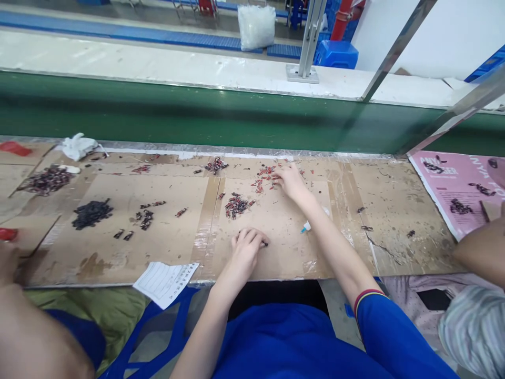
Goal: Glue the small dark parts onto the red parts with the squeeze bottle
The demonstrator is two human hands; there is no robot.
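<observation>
My left hand (248, 246) rests low over the cardboard-covered table (276, 263), its fingers curled round a small dark piece (264, 243) whose end sticks out at the right. Farther forward, my right hand (290, 181) reaches down with its fingertips among scattered small red pieces (266, 170). Whether those fingertips pinch one cannot be made out. Between the hands lies a pile of small red-and-black parts (236, 205). Behind it is another small pile of dark red parts (216, 165). A small white tube with a blue tip (306, 227) lies beneath my right forearm.
Left on the table are a black heap (92, 213), a dark red heap (50, 180) and a white cloth (80, 146). A printed paper sheet (165, 283) overhangs the front edge. Co-workers' arms (481, 252) show at both sides. A green belt (197, 116) runs behind.
</observation>
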